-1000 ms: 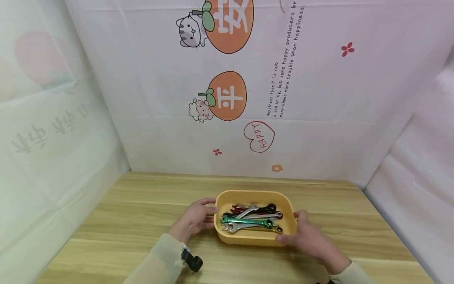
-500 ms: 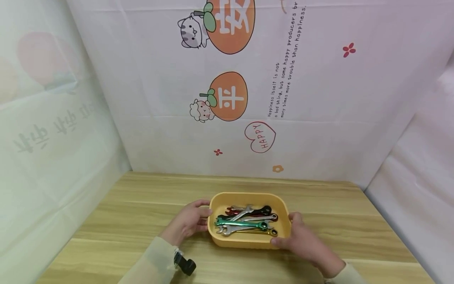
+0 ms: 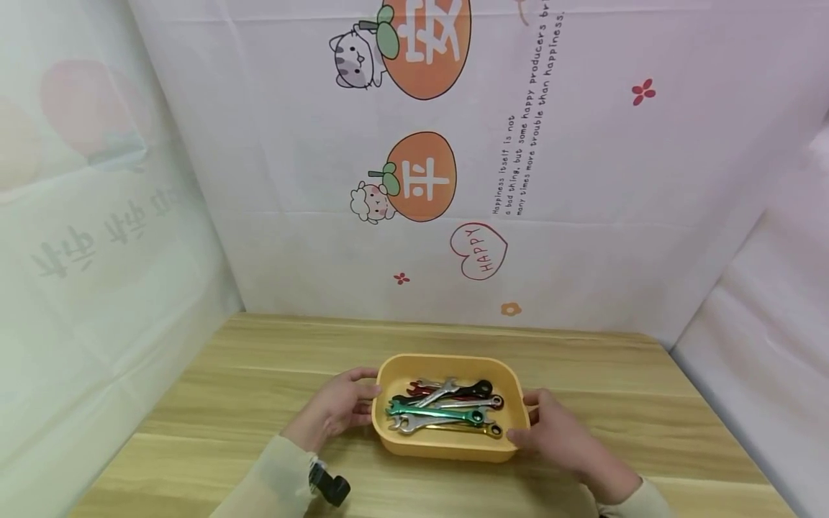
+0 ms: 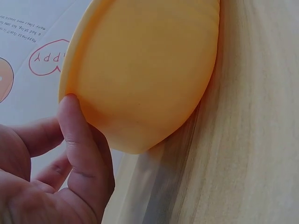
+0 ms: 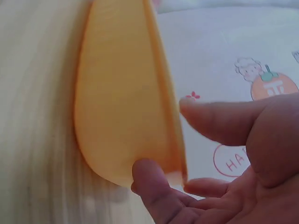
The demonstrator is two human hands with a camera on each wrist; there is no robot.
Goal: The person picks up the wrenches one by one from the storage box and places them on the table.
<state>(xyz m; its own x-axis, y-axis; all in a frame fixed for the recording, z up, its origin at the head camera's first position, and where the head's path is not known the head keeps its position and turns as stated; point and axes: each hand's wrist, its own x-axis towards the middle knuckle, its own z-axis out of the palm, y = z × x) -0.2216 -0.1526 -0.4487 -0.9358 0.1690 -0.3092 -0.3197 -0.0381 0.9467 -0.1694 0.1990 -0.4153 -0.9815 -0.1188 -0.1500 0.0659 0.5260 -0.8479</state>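
A yellow plastic storage bin [image 3: 447, 450] with rounded corners stands on the wooden table, seen whole in the head view. Inside it lies a loose pile of several combination wrenches: a green wrench [image 3: 434, 412] on top, with silver, black, red and gold ones around it. At the bin's left end, my left hand [image 3: 340, 406] holds the wall, a fingertip just under the rim in the left wrist view. My right hand [image 3: 560, 435] grips the opposite end, thumb at the rim and other fingers against the outer wall. Neither wrist view shows the wrenches.
The wood-grain table [image 3: 227, 403] extends on both sides of the bin. A white printed cloth [image 3: 311, 259] hangs behind it, with more white cloth at the left and right. A black strap device [image 3: 330, 485] sits on the left wrist.
Both hands have moved the bin to the left and slightly toward the person. The wrenches travelled with it and keep roughly the same arrangement.
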